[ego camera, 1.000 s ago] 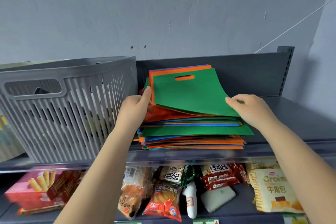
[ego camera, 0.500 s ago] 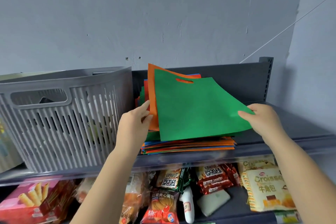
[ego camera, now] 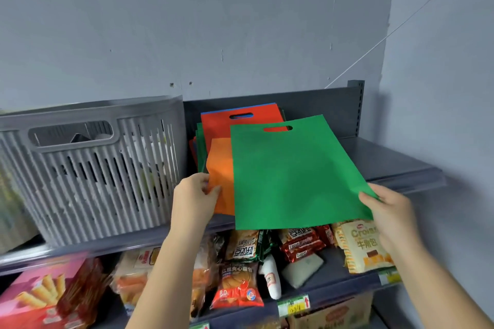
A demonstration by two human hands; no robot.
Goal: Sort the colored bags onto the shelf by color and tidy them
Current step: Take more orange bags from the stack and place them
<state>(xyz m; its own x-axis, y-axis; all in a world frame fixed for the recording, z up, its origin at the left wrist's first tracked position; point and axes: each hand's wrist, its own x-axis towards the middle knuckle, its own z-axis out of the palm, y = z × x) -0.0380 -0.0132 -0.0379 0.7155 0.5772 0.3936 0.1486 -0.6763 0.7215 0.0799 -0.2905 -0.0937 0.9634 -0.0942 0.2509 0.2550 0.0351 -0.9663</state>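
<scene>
A flat green bag [ego camera: 291, 176] with a cut-out handle is lifted off the stack and hangs in front of the top shelf [ego camera: 395, 165]. My right hand [ego camera: 385, 211] pinches its lower right corner. My left hand [ego camera: 193, 195] pinches the lower left edge of an orange bag [ego camera: 220, 173], raised behind the green one. Further back the stack shows a red bag [ego camera: 222, 125] on top, with green and blue edges beneath. The lifted bags hide most of the stack.
A grey slatted plastic basket [ego camera: 88, 168] stands on the shelf right beside the stack on the left. The shelf surface to the right of the bags is bare metal. Snack packets [ego camera: 366, 246] and a pink box [ego camera: 40, 294] fill the lower shelf.
The green bag has been pulled up and toward me, off the stack. My left hand has taken hold of the orange bag and lifted it. A red bag now shows on top of the stack.
</scene>
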